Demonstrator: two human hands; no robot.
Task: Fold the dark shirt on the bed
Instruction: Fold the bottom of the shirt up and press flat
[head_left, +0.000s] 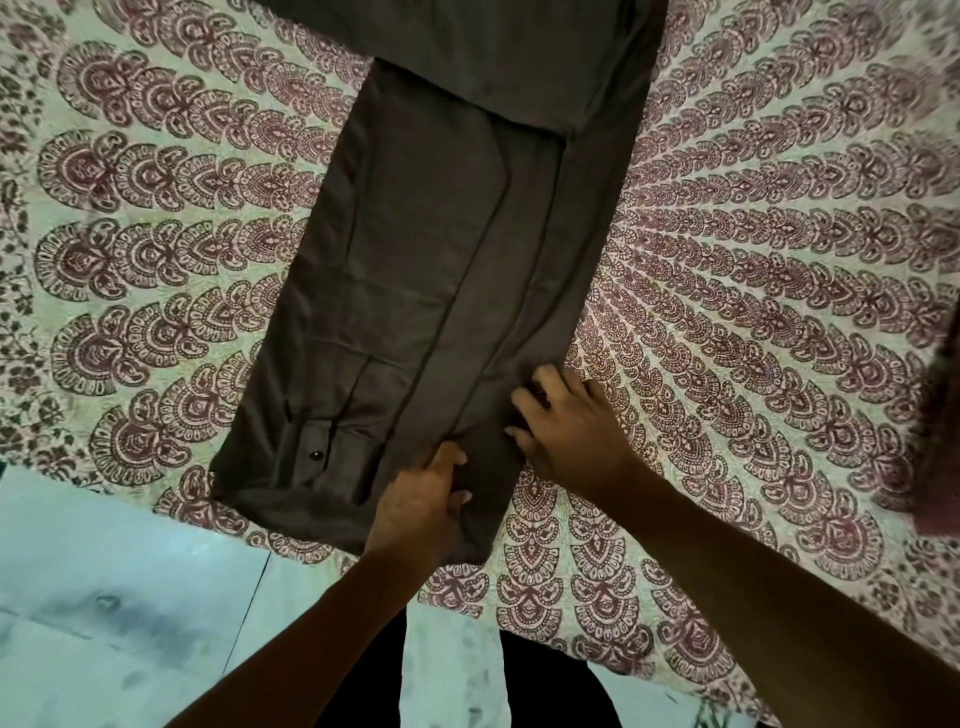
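Observation:
The dark brown shirt (415, 270) lies flat on the bed as a long narrow strip, its sides folded inward and its near end at the bed's edge. A cuff with a black button (315, 455) shows at the near left. My left hand (421, 506) pinches the near end of the shirt along a lengthwise fold. My right hand (569, 423) rests on the shirt's right edge, fingers curled into the cloth. The far end of the shirt runs out of view at the top.
The bed is covered by a pale sheet with a maroon paisley print (753, 270). Its near edge runs diagonally across the lower frame. Pale tiled floor (130, 597) lies below left. A reddish cloth (935, 415) shows at the right edge.

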